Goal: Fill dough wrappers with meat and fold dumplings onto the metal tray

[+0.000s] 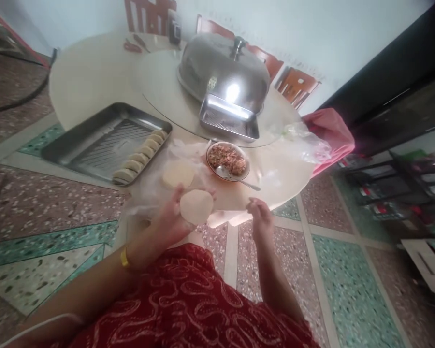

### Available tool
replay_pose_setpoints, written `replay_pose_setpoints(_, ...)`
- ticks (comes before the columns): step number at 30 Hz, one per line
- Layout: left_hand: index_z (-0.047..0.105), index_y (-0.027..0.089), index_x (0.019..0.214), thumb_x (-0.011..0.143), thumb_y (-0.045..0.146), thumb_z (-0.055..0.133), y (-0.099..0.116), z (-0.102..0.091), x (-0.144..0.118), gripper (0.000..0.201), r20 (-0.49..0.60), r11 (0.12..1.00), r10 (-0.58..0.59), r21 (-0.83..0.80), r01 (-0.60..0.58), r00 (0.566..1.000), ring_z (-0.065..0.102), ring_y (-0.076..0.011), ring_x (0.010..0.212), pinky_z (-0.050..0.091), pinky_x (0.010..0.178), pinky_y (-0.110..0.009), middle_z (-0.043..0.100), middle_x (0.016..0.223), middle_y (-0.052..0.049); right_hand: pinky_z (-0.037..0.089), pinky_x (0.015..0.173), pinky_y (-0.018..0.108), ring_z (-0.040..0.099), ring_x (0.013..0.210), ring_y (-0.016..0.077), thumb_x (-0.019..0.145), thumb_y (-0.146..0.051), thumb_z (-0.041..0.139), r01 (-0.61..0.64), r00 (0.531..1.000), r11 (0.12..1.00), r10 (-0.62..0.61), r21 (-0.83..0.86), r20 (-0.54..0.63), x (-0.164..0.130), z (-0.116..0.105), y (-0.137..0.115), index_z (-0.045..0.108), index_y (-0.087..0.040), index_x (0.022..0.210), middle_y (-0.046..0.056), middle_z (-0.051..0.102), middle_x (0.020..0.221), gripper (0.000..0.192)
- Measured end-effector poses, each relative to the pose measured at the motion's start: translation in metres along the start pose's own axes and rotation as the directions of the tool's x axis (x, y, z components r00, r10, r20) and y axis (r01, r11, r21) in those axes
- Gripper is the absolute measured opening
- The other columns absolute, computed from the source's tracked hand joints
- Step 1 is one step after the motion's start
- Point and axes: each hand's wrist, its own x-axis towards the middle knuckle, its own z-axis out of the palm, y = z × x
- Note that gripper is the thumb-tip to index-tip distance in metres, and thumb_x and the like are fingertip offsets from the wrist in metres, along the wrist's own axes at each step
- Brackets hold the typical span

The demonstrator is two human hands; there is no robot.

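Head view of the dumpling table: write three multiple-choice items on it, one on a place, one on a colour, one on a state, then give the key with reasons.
1. Where does the spoon rest?
A. in the bowl of filling
B. on the metal tray
C. on the floor

2. What colour is the band on the left wrist?
A. blue
B. yellow
C. black

3. What is the state of the left hand?
A. empty and flat on the table
B. gripping the spoon
C. holding a round dough wrapper

Key: 1 A, its head lies in the minced filling with the handle over the rim. 2 B, the band shows yellow against the arm. 3 C, the pale disc lies on the fingers, while the right hand is empty.
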Motion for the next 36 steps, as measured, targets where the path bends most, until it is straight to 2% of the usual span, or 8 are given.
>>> replay_pose_setpoints(3,0.062,0.004,0.117,0.097,0.048,0.043,0.001,0.006,0.013,0.051,0.001,0.997,-0.077,0.016,0.077,0.997,0.07,-0.0282,0.102,0.053,0.096,-0.042,0.073,0.104,-0.018,0.048,0.053,0.027,0.055,0.056,0.0121,0.081,-0.047,0.063,-0.133,0.99,0.987,0.128,0.093,0.055,0.024,-0.01,0.014,0.065,-0.019,0.106,0.0,0.065,0.07,0.037)
replay_pose_setpoints(7,0.061,0.0,0.119,0.096,0.037,0.043,-0.001,0.011,0.02,0.047,-0.11,0.998,-0.063,0.022,0.066,0.992,0.07,-0.0276,0.101,0.054,0.094,-0.039,0.073,0.103,-0.019,0.043,0.047,0.023,0.051,0.053,0.0101,0.076,-0.053,0.064,-0.214,0.972,0.957,0.188,0.198,0.142,0.053,0.007,0.017,0.064,-0.019,0.103,0.0,0.063,0.07,0.044)
replay_pose_setpoints(12,0.062,0.001,0.121,0.088,0.022,0.05,-0.004,0.015,0.015,0.041,-0.14,0.999,-0.042,-0.012,0.041,0.989,0.07,-0.0255,0.098,0.055,0.094,-0.036,0.074,0.102,-0.017,0.048,0.054,0.027,0.054,0.057,0.0118,0.078,-0.053,0.066,-0.085,0.993,0.993,0.078,0.087,0.089,0.069,0.024,0.008,0.069,-0.02,0.09,0.0,0.064,0.068,0.035)
replay_pose_setpoints(14,0.064,0.002,0.116,0.085,0.02,0.052,-0.004,0.015,0.012,0.038,-0.171,1.0,-0.019,-0.01,0.017,0.985,0.07,-0.025,0.096,0.056,0.093,-0.036,0.074,0.099,-0.016,0.053,0.066,0.031,0.061,0.068,0.0149,0.079,-0.048,0.068,0.066,0.993,0.997,-0.062,-0.03,0.095,0.073,0.025,-0.004,0.07,-0.022,0.085,0.001,0.068,0.073,0.027)
replay_pose_setpoints(19,0.066,0.004,0.11,0.081,0.017,0.056,-0.003,0.014,0.007,0.034,-0.189,1.0,0.018,-0.006,-0.02,0.982,0.071,-0.0258,0.098,0.058,0.089,-0.035,0.074,0.101,-0.016,0.056,0.076,0.034,0.07,0.083,0.0181,0.095,-0.037,0.047,0.555,0.831,0.766,-0.493,-0.324,0.258,0.09,0.042,-0.044,0.069,-0.021,0.094,0.006,0.075,0.087,0.026)
replay_pose_setpoints(23,0.067,0.005,0.109,0.081,0.018,0.056,-0.002,0.012,0.004,0.032,-0.189,0.999,0.036,-0.001,-0.037,0.981,0.07,-0.026,0.098,0.059,0.087,-0.036,0.074,0.101,-0.015,0.056,0.085,0.039,0.071,0.093,0.0216,0.098,-0.038,0.038,0.631,0.774,0.664,-0.512,-0.401,0.371,0.107,0.071,-0.056,0.068,-0.02,0.098,0.009,0.075,0.097,0.034)
replay_pose_setpoints(27,0.067,0.003,0.108,0.083,0.018,0.053,0.001,0.008,0.002,0.032,-0.178,0.999,0.036,-0.001,-0.037,0.983,0.07,-0.0255,0.098,0.058,0.09,-0.036,0.074,0.105,-0.017,0.056,0.089,0.041,0.07,0.094,0.0226,0.098,-0.042,0.039,0.627,0.773,0.656,-0.455,-0.42,0.443,0.11,0.085,-0.056,0.068,-0.023,0.097,0.008,0.076,0.095,0.035)
replay_pose_setpoints(36,0.065,0.006,0.116,0.083,0.018,0.055,0.003,0.001,0.002,0.037,-0.121,0.999,-0.028,0.013,0.03,0.992,0.07,-0.0245,0.098,0.058,0.088,-0.034,0.073,0.11,-0.015,0.06,0.081,0.039,0.072,0.093,0.0216,0.098,-0.037,0.044,0.668,0.705,0.674,-0.437,-0.316,0.559,0.093,0.049,-0.056,0.071,-0.02,0.098,0.009,0.076,0.095,0.032)
